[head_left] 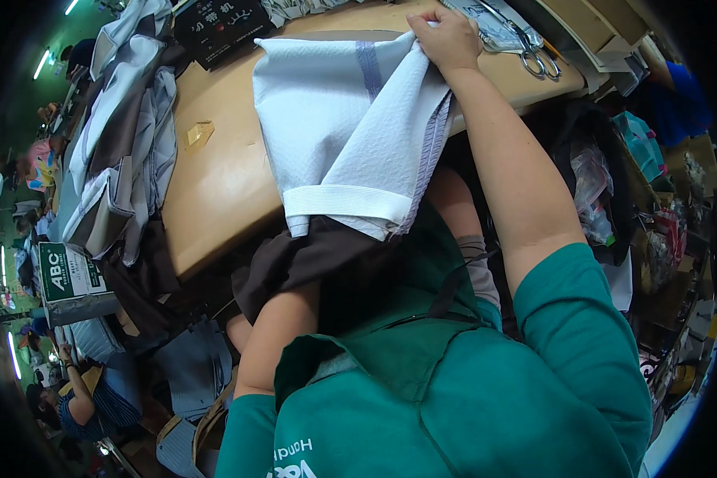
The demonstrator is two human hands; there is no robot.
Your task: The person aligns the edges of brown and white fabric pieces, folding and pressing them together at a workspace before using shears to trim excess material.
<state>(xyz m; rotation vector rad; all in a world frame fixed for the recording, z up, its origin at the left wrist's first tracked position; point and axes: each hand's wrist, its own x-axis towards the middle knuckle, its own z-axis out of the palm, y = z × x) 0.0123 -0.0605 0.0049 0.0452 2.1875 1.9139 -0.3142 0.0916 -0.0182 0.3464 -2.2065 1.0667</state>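
Note:
My right hand (446,38) is closed on the upper right corner of a white garment piece (327,103), fingers pinching the cloth at the table's far side. The piece hangs toward me over the table's near edge. A white elastic band (346,202) runs across its lower end, and purple stitching lines its right edge. Below the band hangs dark brown cloth (295,259). My left forearm (283,334) goes up under this dark cloth, so my left hand and its fingers are hidden.
The tan table (223,171) carries a small tape-like scrap (200,135). Scissors (540,64) lie at the far right by a cardboard box (589,24). Grey and white garments (139,119) are heaped left, above a green-and-white box (72,271). A person (84,402) sits further left.

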